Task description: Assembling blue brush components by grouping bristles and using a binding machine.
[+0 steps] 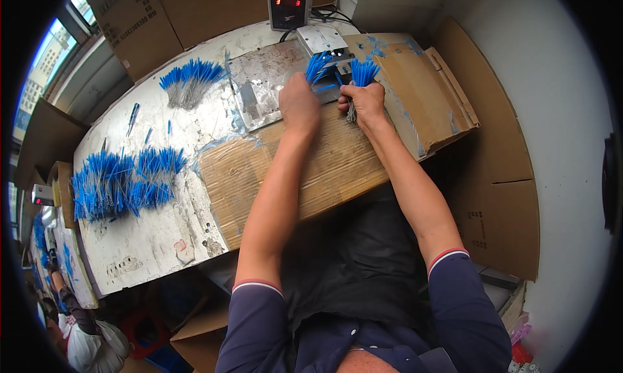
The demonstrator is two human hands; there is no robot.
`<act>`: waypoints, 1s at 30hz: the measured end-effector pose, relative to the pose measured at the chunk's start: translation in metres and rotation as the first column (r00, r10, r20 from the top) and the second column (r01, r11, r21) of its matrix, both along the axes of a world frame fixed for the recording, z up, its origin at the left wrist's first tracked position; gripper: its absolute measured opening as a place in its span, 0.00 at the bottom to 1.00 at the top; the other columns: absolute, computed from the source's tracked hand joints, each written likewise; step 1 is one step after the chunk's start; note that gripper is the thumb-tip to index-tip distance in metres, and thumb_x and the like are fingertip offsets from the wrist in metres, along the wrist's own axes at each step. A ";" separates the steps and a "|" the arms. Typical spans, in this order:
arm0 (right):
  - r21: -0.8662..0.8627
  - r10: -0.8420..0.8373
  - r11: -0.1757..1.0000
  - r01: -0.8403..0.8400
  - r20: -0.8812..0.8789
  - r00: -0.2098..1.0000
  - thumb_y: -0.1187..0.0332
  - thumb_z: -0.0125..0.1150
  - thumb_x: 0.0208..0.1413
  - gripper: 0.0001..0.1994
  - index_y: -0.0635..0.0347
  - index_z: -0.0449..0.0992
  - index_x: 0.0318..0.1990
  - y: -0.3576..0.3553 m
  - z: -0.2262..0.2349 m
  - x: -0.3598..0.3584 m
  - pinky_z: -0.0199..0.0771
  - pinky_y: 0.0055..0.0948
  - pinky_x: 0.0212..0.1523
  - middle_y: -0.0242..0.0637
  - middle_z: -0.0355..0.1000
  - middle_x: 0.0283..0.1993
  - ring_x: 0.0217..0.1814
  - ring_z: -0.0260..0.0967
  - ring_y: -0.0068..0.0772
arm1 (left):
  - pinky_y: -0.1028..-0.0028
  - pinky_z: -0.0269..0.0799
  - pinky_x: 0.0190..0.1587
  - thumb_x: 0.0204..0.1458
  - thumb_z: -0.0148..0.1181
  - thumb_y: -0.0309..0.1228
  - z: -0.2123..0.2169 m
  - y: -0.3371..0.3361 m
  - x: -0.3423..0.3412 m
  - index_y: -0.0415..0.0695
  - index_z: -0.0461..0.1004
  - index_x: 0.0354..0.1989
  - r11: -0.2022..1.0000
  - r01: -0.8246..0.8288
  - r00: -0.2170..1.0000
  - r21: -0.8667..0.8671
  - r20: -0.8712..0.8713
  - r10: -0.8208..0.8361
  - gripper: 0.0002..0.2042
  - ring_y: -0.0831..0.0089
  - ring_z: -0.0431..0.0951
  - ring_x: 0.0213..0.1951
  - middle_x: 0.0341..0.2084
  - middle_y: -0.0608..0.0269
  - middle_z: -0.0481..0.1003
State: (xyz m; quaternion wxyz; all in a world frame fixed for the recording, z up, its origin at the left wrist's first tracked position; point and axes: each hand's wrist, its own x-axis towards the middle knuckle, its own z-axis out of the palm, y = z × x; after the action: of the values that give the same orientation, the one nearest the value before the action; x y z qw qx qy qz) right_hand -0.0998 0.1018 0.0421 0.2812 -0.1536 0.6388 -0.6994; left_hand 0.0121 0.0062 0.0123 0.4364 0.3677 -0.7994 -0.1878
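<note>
My right hand point(365, 104) is closed around a bundle of thin blue-and-grey wires point(365, 73). Their blue ends fan out above the fist, and grey ends hang below it. Beside it, my left hand point(300, 107) is slightly blurred, its fingers curled at a second bundle of blue wires point(318, 68); its grip is partly hidden. A single blue piece point(324, 88) shows between the hands. Both hands are over the front of a small metal machine point(322, 39), next to a metal plate point(259, 74).
Heaps of blue-and-grey wires lie on the white worktable at left point(123, 185) and farther back point(190, 81). A pen-like tool point(133, 118) lies between them. A counter with red digits point(289, 6) stands behind the machine. Cardboard point(259, 178) covers the near edge; a cardboard box point(422, 87) is right.
</note>
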 end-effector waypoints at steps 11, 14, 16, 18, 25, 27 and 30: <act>0.018 -0.040 0.999 0.040 -0.024 0.999 0.81 0.64 0.47 0.04 0.69 0.75 0.25 -0.006 0.001 0.006 0.76 0.28 0.14 0.41 0.74 0.22 0.17 0.74 0.31 | 0.54 0.71 0.43 0.52 0.55 0.21 -0.003 0.001 0.002 0.40 0.73 0.39 0.996 -0.013 0.989 -0.083 0.147 0.025 0.06 0.49 0.77 0.39 0.34 0.49 0.76; 0.018 -0.080 0.997 0.081 -0.055 0.995 0.81 0.64 0.46 0.03 0.70 0.75 0.25 -0.009 0.002 0.003 0.76 0.30 0.14 0.42 0.74 0.21 0.17 0.74 0.32 | 0.56 0.71 0.40 0.53 0.54 0.24 0.000 0.005 0.002 0.40 0.72 0.35 0.993 -0.108 0.990 -0.037 0.089 0.111 0.03 0.50 0.76 0.36 0.32 0.50 0.75; 0.028 -0.072 0.997 0.074 -0.063 0.995 0.81 0.64 0.46 0.03 0.71 0.75 0.25 -0.013 0.002 0.004 0.76 0.30 0.14 0.43 0.74 0.21 0.17 0.74 0.33 | 0.55 0.70 0.40 0.53 0.54 0.24 -0.003 -0.002 0.003 0.40 0.71 0.35 0.992 -0.120 0.992 -0.037 0.028 0.121 0.03 0.49 0.76 0.36 0.32 0.50 0.75; 0.041 -0.069 0.997 0.072 -0.072 0.995 0.81 0.64 0.46 0.03 0.71 0.75 0.25 -0.018 0.001 0.003 0.76 0.31 0.14 0.44 0.75 0.21 0.17 0.75 0.33 | 0.55 0.70 0.39 0.54 0.54 0.24 -0.004 -0.004 0.003 0.40 0.71 0.35 0.991 -0.127 0.992 -0.034 -0.032 0.126 0.02 0.49 0.76 0.36 0.32 0.49 0.75; 0.113 -0.090 0.989 0.099 -0.079 0.993 0.80 0.65 0.47 0.04 0.74 0.76 0.27 -0.024 0.003 -0.002 0.78 0.32 0.15 0.47 0.76 0.24 0.18 0.76 0.36 | 0.51 0.67 0.42 0.52 0.57 0.21 -0.001 -0.004 0.003 0.39 0.70 0.35 0.989 -0.116 0.987 -0.091 -0.124 0.105 0.04 0.46 0.75 0.38 0.31 0.47 0.75; 0.083 -0.085 0.993 0.087 -0.031 0.996 0.80 0.65 0.47 0.05 0.74 0.76 0.27 -0.021 0.003 -0.002 0.79 0.32 0.16 0.46 0.76 0.24 0.18 0.76 0.36 | 0.51 0.67 0.43 0.52 0.57 0.22 -0.001 -0.004 0.003 0.39 0.71 0.35 0.988 -0.106 0.987 -0.112 -0.131 0.091 0.04 0.46 0.75 0.38 0.31 0.47 0.75; -0.050 -0.052 0.997 0.055 0.049 0.997 0.79 0.66 0.48 0.05 0.73 0.76 0.27 -0.012 0.002 -0.004 0.80 0.33 0.17 0.45 0.76 0.25 0.20 0.77 0.35 | 0.51 0.66 0.43 0.51 0.58 0.23 -0.001 -0.002 0.003 0.40 0.72 0.35 0.994 -0.062 0.994 -0.086 -0.093 0.054 0.05 0.46 0.75 0.37 0.31 0.48 0.76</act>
State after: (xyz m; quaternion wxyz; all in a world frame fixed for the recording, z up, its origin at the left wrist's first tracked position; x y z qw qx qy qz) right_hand -0.1042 0.0897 0.0445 0.2734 -0.1270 0.6175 -0.7265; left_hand 0.0151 0.0040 0.0114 0.4935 0.3621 -0.7753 -0.1556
